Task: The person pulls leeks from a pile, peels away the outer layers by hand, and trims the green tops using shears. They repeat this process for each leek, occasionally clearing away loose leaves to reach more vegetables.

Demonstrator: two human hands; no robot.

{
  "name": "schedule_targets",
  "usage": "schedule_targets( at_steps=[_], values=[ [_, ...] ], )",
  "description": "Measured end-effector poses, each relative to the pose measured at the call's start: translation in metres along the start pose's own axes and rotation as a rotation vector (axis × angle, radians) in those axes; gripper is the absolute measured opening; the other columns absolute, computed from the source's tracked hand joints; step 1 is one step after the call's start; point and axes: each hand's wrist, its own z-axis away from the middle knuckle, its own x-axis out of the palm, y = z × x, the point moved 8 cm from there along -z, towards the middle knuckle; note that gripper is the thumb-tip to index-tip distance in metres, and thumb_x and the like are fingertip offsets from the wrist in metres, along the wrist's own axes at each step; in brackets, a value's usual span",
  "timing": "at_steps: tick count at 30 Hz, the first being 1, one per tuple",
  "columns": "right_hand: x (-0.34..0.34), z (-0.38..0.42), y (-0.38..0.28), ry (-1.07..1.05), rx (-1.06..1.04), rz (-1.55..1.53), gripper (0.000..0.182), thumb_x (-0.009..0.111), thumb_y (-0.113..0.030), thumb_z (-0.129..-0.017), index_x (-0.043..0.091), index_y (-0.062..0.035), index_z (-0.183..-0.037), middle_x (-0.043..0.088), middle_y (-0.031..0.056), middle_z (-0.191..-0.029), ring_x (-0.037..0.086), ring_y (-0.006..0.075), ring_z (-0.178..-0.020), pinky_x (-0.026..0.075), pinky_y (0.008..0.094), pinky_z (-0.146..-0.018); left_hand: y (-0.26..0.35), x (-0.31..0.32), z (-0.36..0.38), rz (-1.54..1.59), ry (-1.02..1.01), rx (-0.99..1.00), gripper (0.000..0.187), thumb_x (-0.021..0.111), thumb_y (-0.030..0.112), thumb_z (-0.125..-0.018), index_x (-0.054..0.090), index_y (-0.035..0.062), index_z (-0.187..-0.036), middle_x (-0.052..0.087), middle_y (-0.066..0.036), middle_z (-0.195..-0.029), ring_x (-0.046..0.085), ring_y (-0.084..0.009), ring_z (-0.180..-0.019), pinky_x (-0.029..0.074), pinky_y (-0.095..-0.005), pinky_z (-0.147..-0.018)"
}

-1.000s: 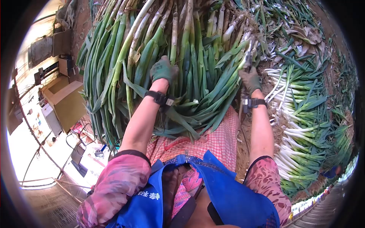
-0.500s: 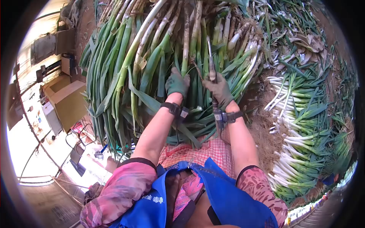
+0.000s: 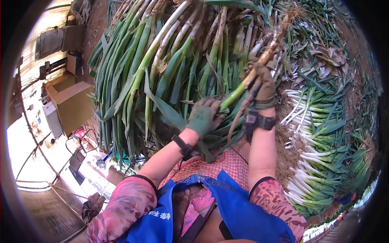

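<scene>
A long green onion (image 3: 243, 86) lies slantwise between my hands, its dirty roots pointing up and to the right. My left hand (image 3: 204, 115), in a green glove, closes around its leafy lower part. Higher up, my gloved right hand (image 3: 265, 83) grips the pale stalk together with a dark tool handle that has a hose (image 3: 239, 117) running down toward my lap. The tool looks like an air blow gun; its thin nozzle is hidden now. Under and beyond my hands lies a big heap of uncleaned green onions (image 3: 133, 77), roots away from me.
Cleaned green onions (image 3: 316, 154) with white stems lie in a row on the right. Loose leaves and peelings (image 3: 324, 52) cover the ground behind them. An open cardboard box (image 3: 75, 107) stands at the left. A checked cloth (image 3: 210, 166) covers my lap.
A green onion has come out of the heap, between both hands. My right hand has moved right and slightly up, and my left hand has shifted right and down. The tool's nozzle no longer shows.
</scene>
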Motion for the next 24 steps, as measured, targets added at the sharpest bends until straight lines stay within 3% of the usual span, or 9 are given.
schedule_targets(
  at_steps=[2, 4, 6, 8, 11, 14, 17, 20, 24],
  values=[
    [-0.029, -0.005, -0.014, 0.131, 0.012, 0.188, 0.041, 0.069, -0.028, -0.089, 0.061, 0.0029, -0.115, 0.066, 0.0074, -0.097, 0.064, 0.0153, -0.082, 0.054, 0.0271, -0.071, -0.005, 0.031, -0.003, 0.369, -0.281, -0.385, 0.046, 0.067, 0.037, -0.086, 0.063, 0.0093, -0.122, 0.070, -0.015, -0.105, 0.066, -0.0300, -0.099, 0.049, -0.0378, -0.089],
    [-0.060, -0.006, -0.006, 0.246, 0.074, 0.642, 0.037, 0.069, -0.029, -0.089, 0.065, 0.0007, -0.112, 0.068, 0.0068, -0.094, 0.065, 0.0144, -0.078, 0.051, 0.0255, -0.066, -0.036, 0.067, -0.021, 0.714, -0.118, -0.398, 0.044, 0.065, 0.033, -0.088, 0.062, 0.0030, -0.120, 0.071, -0.015, -0.088, 0.067, -0.0262, -0.075, 0.053, -0.0351, -0.072],
    [-0.072, 0.026, 0.018, 0.203, 0.247, 0.865, 0.035, 0.068, -0.029, -0.087, 0.067, -0.0015, -0.109, 0.067, 0.0044, -0.087, 0.064, 0.0138, -0.072, 0.049, 0.0265, -0.062, -0.047, 0.071, -0.033, 1.050, -0.119, -0.567, 0.038, 0.062, 0.029, -0.091, 0.063, -0.0002, -0.115, 0.067, -0.008, -0.081, 0.059, -0.0116, -0.065, 0.050, -0.0305, -0.059],
    [-0.063, 0.080, 0.053, 0.061, 0.375, 0.767, 0.024, 0.067, -0.025, -0.088, 0.063, -0.0033, -0.098, 0.065, 0.0027, -0.083, 0.062, 0.0134, -0.066, 0.049, 0.0263, -0.059, -0.045, 0.060, -0.038, 1.088, -0.129, -0.484, 0.037, 0.059, 0.031, -0.093, 0.061, -0.0010, -0.110, 0.066, -0.007, -0.080, 0.059, -0.0121, -0.064, 0.049, -0.0301, -0.060],
    [-0.062, 0.153, 0.097, 0.099, 0.498, 0.730, 0.025, 0.067, -0.020, -0.088, 0.054, -0.0009, -0.097, 0.062, 0.0045, -0.078, 0.062, 0.0150, -0.059, 0.051, 0.0285, -0.056, -0.049, 0.059, -0.038, 0.867, -0.106, -0.520, 0.041, 0.057, 0.037, -0.093, 0.060, -0.0006, -0.108, 0.068, -0.011, -0.083, 0.064, -0.0172, -0.067, 0.051, -0.0331, -0.062],
    [-0.060, 0.180, 0.112, 0.130, 0.464, 0.589, 0.024, 0.066, -0.018, -0.088, 0.052, -0.0005, -0.098, 0.061, 0.0044, -0.079, 0.061, 0.0149, -0.059, 0.051, 0.0292, -0.054, -0.055, 0.074, -0.040, 0.683, -0.132, -0.484, 0.043, 0.053, 0.039, -0.094, 0.060, -0.0009, -0.109, 0.069, -0.020, -0.090, 0.069, -0.0310, -0.079, 0.053, -0.0400, -0.070],
    [-0.052, 0.159, 0.105, 0.120, 0.513, 0.600, 0.023, 0.066, -0.017, -0.088, 0.052, -0.0014, -0.096, 0.060, 0.0040, -0.078, 0.061, 0.0144, -0.059, 0.051, 0.0293, -0.053, -0.068, 0.097, -0.039, 0.634, -0.085, -0.500, 0.042, 0.051, 0.037, -0.093, 0.060, 0.0002, -0.111, 0.068, -0.027, -0.096, 0.067, -0.0410, -0.093, 0.051, -0.0454, -0.079],
    [-0.056, 0.121, 0.107, 0.107, 0.494, 0.609, 0.025, 0.067, -0.022, -0.088, 0.055, -0.0014, -0.097, 0.062, 0.0051, -0.076, 0.062, 0.0156, -0.057, 0.049, 0.0290, -0.051, -0.056, 0.091, -0.034, 0.537, -0.031, -0.425, 0.040, 0.050, 0.035, -0.094, 0.061, 0.0027, -0.114, 0.067, -0.026, -0.098, 0.064, -0.0433, -0.097, 0.050, -0.0463, -0.083],
    [-0.074, 0.068, 0.109, 0.130, 0.504, 0.617, 0.028, 0.067, -0.026, -0.087, 0.057, -0.0011, -0.096, 0.064, 0.0067, -0.075, 0.064, 0.0172, -0.055, 0.048, 0.0286, -0.049, -0.058, 0.106, -0.021, 0.610, -0.053, -0.453, 0.036, 0.052, 0.032, -0.094, 0.063, 0.0057, -0.116, 0.068, -0.023, -0.097, 0.065, -0.0366, -0.092, 0.051, -0.0421, -0.080]
  ],
)
